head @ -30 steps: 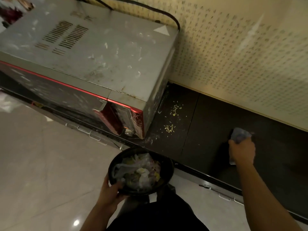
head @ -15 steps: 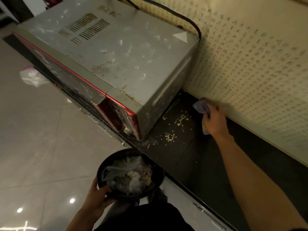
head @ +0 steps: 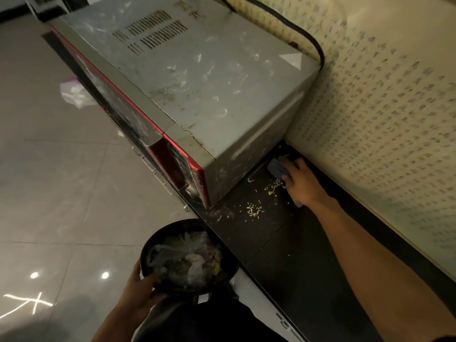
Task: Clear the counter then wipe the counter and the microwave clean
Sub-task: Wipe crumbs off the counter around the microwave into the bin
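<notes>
A grey and red microwave (head: 197, 95), its top smeared and dusty, stands on the dark counter (head: 283, 255). My right hand (head: 299, 181) presses a blue cloth (head: 276, 167) onto the counter at the back, in the gap between the microwave's side and the wall. Yellowish crumbs (head: 254, 209) lie scattered on the counter just in front of the cloth. My left hand (head: 142, 286) grips the rim of a black bowl (head: 187, 255) filled with plastic wrap and food scraps, held just off the counter's front edge.
A black power cable (head: 308, 38) runs along the patterned wall (head: 382, 107) behind the microwave. A crumpled white plastic bag (head: 75, 92) lies on the tiled floor (head: 61, 181) to the left. Drawer handles (head: 158, 174) line the cabinet front below the counter.
My right hand has carried the cloth leftward along the counter, from the open stretch to the corner beside the microwave by the wall. The bowl stays in my left hand.
</notes>
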`<state>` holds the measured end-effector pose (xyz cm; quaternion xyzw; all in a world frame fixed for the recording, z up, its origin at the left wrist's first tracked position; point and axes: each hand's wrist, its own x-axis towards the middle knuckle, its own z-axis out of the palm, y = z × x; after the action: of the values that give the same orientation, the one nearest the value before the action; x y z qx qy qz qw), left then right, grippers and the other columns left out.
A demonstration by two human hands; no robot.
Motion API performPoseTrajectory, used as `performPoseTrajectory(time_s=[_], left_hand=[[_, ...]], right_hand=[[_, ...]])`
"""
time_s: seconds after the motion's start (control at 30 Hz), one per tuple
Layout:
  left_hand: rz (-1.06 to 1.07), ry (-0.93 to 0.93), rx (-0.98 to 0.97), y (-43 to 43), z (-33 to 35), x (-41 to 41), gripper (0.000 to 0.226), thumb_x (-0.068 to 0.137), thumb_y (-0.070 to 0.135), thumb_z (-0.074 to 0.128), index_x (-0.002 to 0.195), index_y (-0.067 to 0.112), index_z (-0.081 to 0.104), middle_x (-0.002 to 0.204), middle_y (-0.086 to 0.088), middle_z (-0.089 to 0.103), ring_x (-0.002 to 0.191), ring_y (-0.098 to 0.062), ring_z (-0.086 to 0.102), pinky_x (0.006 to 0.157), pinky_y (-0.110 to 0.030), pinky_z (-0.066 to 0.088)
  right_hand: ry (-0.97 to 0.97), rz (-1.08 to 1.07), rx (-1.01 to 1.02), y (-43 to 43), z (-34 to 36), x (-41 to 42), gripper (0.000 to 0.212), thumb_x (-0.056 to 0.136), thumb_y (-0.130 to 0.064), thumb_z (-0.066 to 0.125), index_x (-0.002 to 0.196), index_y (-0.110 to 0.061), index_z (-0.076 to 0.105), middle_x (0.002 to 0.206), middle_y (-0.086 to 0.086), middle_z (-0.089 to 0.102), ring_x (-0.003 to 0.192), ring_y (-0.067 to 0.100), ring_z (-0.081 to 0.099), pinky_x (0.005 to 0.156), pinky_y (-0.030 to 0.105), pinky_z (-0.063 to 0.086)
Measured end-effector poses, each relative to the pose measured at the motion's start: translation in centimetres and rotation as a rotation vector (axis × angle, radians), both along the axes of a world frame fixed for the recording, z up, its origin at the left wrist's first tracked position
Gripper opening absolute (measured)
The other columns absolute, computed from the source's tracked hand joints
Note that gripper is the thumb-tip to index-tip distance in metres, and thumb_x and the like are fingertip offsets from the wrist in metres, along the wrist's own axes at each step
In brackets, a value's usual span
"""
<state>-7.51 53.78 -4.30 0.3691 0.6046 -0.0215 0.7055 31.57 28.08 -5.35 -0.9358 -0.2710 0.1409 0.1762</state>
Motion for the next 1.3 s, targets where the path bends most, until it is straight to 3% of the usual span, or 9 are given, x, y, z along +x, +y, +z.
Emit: performPoseTrajectory(time_s=[0.3,0.5,0.63,0.8,0.93,1.07,1.3], left_hand=[[0.011,-0.02,-0.029,0.2,0.7,0.9,0.075,0.09,-0.023,0.044,0.149,0.024,0.043,0.105,-0.018,0.057,0.08,-0.035,0.058,0.05,-0.046,0.061],[0.007,-0.021,0.0,0.9,0.9,0.7,0.075,0.089,-0.023,0.044,0.147,0.024,0.044,0.102,-0.016,0.059,0.078,-0.032,0.058,0.057,-0.045,0.061],[0.004,-0.035,0.005,1.3,1.2,0.4,0.074,0.089,-0.024,0.043,0.148,0.022,0.044,0.102,-0.016,0.059,0.079,-0.033,0.058,0.059,-0.046,0.06],[-0.003,-0.051,-0.002,1.8,1.1,0.1,0.072,0.091,-0.021,0.047,0.147,0.024,0.045,0.107,-0.018,0.06,0.08,-0.033,0.06,0.062,-0.05,0.06],[-0.003,-0.071,-0.025,2.0,0.8,0.1,0.075,0.089,-0.024,0.044,0.147,0.025,0.045,0.107,-0.018,0.059,0.08,-0.031,0.057,0.064,-0.05,0.06],[0.016,-0.075,-0.057,2.2,0.3,0.1,0.077,0.089,-0.025,0.042,0.148,0.025,0.044,0.116,-0.021,0.055,0.081,-0.032,0.057,0.052,-0.047,0.062],[-0.001,-0.088,-0.064,2.6,-0.1,0.1,0.078,0.088,-0.025,0.043,0.147,0.026,0.045,0.112,-0.02,0.056,0.079,-0.033,0.057,0.057,-0.051,0.061]], right_hand=[[0.119,0.104,0.138,1.2,1.3,-7.9,0.049,0.099,-0.015,0.055,0.145,-0.031,0.046,0.137,0.001,0.035,0.117,0.011,0.048,0.099,0.026,0.044],[-0.009,-0.132,0.141,-0.1,1.9,-6.7,0.044,0.1,-0.016,0.053,0.143,-0.024,0.049,0.13,0.01,0.037,0.105,0.017,0.051,0.087,0.027,0.043],[0.018,-0.218,0.092,-0.6,1.5,-6.4,0.044,0.1,-0.017,0.052,0.143,-0.025,0.048,0.131,0.011,0.037,0.107,0.025,0.056,0.083,0.027,0.042],[0.079,-0.348,0.153,1.5,1.7,-8.9,0.041,0.101,-0.015,0.052,0.141,-0.025,0.049,0.131,0.012,0.037,0.096,0.016,0.051,0.071,0.016,0.038],[0.123,-0.418,0.221,3.2,1.4,-11.1,0.041,0.101,-0.018,0.051,0.139,-0.033,0.047,0.132,0.008,0.036,0.101,0.02,0.056,0.073,0.024,0.047],[0.132,-0.384,0.269,4.8,1.3,-13.3,0.04,0.101,-0.017,0.052,0.137,-0.032,0.048,0.128,0.007,0.037,0.098,0.021,0.057,0.073,0.024,0.047],[0.139,-0.351,0.263,7.5,1.2,-16.7,0.038,0.101,-0.017,0.052,0.136,-0.031,0.052,0.127,0.005,0.039,0.102,0.021,0.058,0.078,0.028,0.05]])
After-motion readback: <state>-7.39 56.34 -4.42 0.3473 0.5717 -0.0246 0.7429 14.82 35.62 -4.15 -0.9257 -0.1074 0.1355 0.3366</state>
